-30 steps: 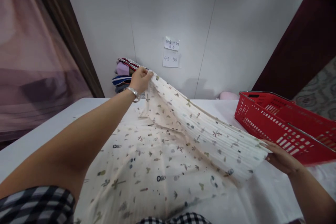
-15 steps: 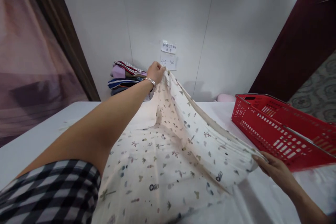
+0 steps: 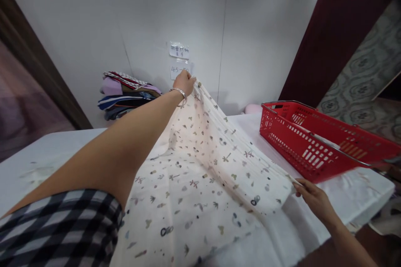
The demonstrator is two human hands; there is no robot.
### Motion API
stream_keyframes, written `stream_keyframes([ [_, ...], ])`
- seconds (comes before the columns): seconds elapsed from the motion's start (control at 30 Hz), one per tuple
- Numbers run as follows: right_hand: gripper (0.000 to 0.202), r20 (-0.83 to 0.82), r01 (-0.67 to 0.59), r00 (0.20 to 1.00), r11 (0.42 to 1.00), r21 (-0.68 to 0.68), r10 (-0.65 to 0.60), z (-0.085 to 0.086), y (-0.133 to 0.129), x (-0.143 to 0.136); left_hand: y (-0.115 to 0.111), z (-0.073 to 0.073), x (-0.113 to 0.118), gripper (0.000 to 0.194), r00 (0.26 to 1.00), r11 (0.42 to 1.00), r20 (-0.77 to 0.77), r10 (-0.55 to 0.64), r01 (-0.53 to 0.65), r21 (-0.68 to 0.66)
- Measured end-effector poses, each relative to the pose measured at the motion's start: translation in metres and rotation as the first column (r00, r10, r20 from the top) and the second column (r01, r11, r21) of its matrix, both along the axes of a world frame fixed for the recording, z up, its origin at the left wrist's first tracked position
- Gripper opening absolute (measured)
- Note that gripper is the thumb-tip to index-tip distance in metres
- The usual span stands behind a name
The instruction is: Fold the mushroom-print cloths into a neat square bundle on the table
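Observation:
A thin white cloth [image 3: 194, 175] printed with small plants and figures spreads over the table in front of me. My left hand [image 3: 184, 82], with a silver bracelet at the wrist, pinches its far corner and holds it up off the table. Low on the right, my right hand [image 3: 310, 196] grips another corner between thumb and fingers. Between the two hands the raised edge runs taut and slanting, while the near part of the cloth lies flat with soft folds.
A red plastic basket [image 3: 300, 146] with metal handles stands at the table's right. Folded cloths [image 3: 125, 94] are stacked by the wall on the left. Handwritten paper labels [image 3: 179, 50] hang on the wall. The white table [image 3: 59, 146] ends at the right beyond the basket.
My view has turned to the right, so the basket, stack and labels appear further left. Both hands keep hold of the cloth, and its upper edge looks straighter.

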State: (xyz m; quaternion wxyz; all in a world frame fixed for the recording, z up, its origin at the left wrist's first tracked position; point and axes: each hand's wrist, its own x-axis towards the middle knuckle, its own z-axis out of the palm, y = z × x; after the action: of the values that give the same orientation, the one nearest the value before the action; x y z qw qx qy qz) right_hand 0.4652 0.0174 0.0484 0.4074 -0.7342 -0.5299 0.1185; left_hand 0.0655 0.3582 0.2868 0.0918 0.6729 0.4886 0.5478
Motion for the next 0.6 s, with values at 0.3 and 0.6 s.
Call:
stream_keyframes([
  [0.3,0.022,-0.104,0.26,0.96,0.966,-0.001,-0.259,-0.001,-0.011,0.031,-0.015,0.018,0.051,0.008,0.991,0.993,-0.062,-0.115,0.117,0.03],
  [0.6,0.008,0.25,0.263,0.948,0.931,-0.253,-0.2,-0.029,-0.016,0.115,-0.035,0.004,0.127,0.008,0.915,0.947,-0.257,-0.31,0.274,-0.168],
])
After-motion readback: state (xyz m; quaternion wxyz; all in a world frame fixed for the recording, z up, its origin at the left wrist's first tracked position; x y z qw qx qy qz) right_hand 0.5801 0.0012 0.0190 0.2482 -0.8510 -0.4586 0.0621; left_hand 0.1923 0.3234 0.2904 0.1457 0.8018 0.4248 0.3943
